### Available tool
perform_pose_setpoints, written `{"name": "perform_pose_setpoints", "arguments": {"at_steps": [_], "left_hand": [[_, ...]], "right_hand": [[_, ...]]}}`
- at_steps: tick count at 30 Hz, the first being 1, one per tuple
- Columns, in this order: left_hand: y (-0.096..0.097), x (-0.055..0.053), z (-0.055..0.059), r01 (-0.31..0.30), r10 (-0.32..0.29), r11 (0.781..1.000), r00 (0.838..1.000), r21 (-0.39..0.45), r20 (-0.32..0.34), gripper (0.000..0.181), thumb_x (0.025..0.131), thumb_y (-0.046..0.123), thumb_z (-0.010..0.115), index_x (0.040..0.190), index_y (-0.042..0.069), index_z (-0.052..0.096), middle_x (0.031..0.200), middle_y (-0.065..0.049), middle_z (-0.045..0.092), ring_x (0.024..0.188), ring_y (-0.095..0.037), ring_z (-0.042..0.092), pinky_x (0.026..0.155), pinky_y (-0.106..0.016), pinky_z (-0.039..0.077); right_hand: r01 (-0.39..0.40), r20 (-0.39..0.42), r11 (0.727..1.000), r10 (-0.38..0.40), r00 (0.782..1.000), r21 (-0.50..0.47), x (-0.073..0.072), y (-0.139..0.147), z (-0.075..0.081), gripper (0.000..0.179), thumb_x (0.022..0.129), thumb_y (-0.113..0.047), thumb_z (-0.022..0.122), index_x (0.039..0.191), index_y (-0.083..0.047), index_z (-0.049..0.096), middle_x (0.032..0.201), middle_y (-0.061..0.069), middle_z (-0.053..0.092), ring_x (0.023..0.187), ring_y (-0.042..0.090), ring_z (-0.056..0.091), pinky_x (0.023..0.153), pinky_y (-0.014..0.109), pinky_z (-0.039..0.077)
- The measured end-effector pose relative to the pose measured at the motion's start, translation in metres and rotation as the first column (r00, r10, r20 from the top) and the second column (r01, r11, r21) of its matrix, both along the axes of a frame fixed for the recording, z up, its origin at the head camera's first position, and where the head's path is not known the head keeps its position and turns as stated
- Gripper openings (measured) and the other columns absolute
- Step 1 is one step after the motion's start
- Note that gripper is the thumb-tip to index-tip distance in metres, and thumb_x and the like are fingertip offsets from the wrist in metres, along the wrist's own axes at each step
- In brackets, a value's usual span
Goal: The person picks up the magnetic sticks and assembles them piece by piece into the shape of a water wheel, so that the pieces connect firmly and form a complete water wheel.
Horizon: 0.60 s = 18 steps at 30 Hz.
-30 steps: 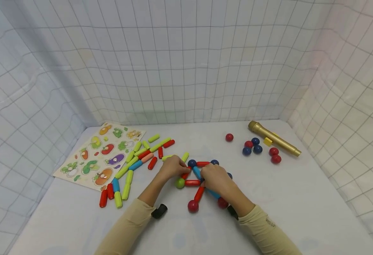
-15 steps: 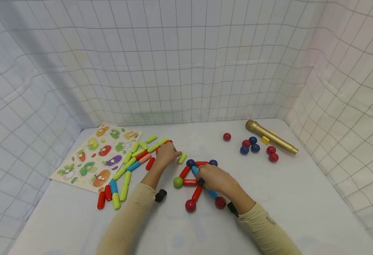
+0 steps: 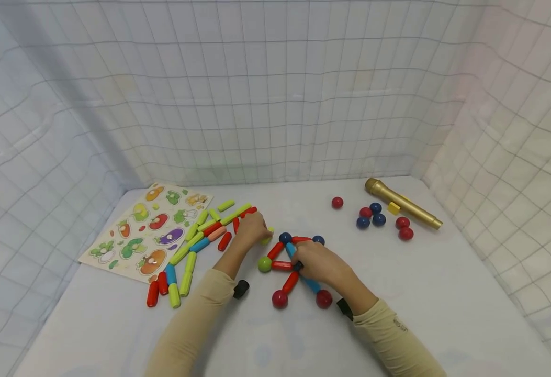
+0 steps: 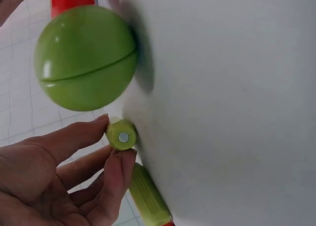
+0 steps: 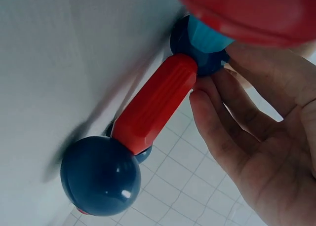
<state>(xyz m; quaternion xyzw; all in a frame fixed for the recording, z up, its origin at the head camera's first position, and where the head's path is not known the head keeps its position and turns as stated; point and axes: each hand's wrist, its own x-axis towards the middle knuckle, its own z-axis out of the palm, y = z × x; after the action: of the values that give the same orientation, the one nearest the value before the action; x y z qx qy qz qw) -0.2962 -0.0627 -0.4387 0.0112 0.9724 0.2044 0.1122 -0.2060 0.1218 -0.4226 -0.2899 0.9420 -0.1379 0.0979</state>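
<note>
Between thumb and fingertips my left hand (image 3: pixel 251 229) pinches a lime-green magnetic rod (image 4: pixel 123 135), whose end shows a round metal dot. A green ball (image 3: pixel 265 264) at the left corner of a ball-and-rod figure stands close beside it. My right hand (image 3: pixel 322 262) holds the dark blue ball (image 5: pixel 210 60) at the figure's centre with thumb and fingers. Red rods (image 3: pixel 282 266) and light blue rods (image 3: pixel 311 285) run out from this ball. Further dark blue balls (image 3: pixel 285 238) sit at the far corners, and two red balls (image 3: pixel 280 299) at the near ends. The right hand hides part of the figure.
Loose lime, red, blue and orange rods (image 3: pixel 188 272) lie to the left, beside a vegetable picture board (image 3: pixel 129 230). At the back right are several red and blue balls (image 3: pixel 379 220), a yellow block (image 3: pixel 394 208) and a gold toy microphone (image 3: pixel 404 203). Grid-patterned cloth walls (image 3: pixel 275 104) surround the table.
My left hand has left the figure's left red rod, moved up and left, and taken hold of the loose lime-green rod. My right hand has stayed at the centre ball.
</note>
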Motion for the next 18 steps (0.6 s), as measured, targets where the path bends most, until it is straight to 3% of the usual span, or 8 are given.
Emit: {"name": "perform_pose_setpoints", "arguments": {"at_steps": [5,9,11,15,18], "left_hand": [[-0.016,0.009,0.002,0.011,-0.010,0.999,1.000,0.048,-0.021,0.029,0.085,0.026,0.074,0.100,0.001,0.075,0.091,-0.009,0.072,0.076,-0.019,0.059,0.063,-0.024,0.047],[-0.035,0.019,0.003,-0.021,0.025,0.979,1.000,0.201,-0.016,0.031,0.085,0.029,0.073,0.102,0.003,0.075,0.098,-0.009,0.074,0.083,-0.019,0.063,0.069,-0.028,0.050],[-0.043,0.024,0.002,-0.049,0.044,0.947,0.999,0.318,0.022,0.033,0.085,0.030,0.074,0.106,0.004,0.074,0.100,-0.009,0.073,0.084,-0.016,0.066,0.074,-0.028,0.053],[-0.055,0.035,0.000,-0.119,0.048,0.847,0.988,0.519,0.149,0.038,0.086,0.029,0.074,0.114,0.003,0.071,0.098,-0.008,0.073,0.076,-0.012,0.070,0.079,-0.027,0.056],[-0.060,0.042,-0.003,-0.155,0.042,0.813,0.977,0.562,0.209,0.037,0.086,0.027,0.074,0.114,0.002,0.071,0.088,-0.004,0.072,0.069,-0.009,0.069,0.075,-0.023,0.056]], "right_hand": [[0.009,0.020,1.000,-0.009,1.000,-0.020,-0.002,0.000,-0.001,0.022,0.079,-0.001,0.076,0.099,-0.009,0.078,0.090,0.001,0.070,0.080,0.012,0.054,0.069,0.021,0.051],[0.002,0.021,1.000,-0.002,1.000,-0.024,-0.003,0.002,-0.002,0.021,0.079,-0.002,0.076,0.099,-0.010,0.078,0.088,0.001,0.070,0.078,0.011,0.053,0.065,0.019,0.049],[0.010,0.018,1.000,-0.009,1.000,-0.027,-0.004,0.003,-0.003,0.020,0.079,-0.004,0.077,0.098,-0.010,0.079,0.089,0.001,0.072,0.078,0.011,0.054,0.066,0.020,0.050],[0.028,0.003,0.999,-0.027,1.000,-0.039,-0.005,0.004,-0.003,0.015,0.078,-0.009,0.079,0.093,-0.009,0.079,0.088,0.001,0.074,0.078,0.011,0.055,0.070,0.025,0.051],[0.038,-0.004,0.999,-0.038,0.999,-0.038,-0.006,0.003,-0.003,0.014,0.077,-0.013,0.081,0.091,-0.009,0.079,0.084,0.000,0.073,0.074,0.009,0.055,0.070,0.026,0.051]]}}
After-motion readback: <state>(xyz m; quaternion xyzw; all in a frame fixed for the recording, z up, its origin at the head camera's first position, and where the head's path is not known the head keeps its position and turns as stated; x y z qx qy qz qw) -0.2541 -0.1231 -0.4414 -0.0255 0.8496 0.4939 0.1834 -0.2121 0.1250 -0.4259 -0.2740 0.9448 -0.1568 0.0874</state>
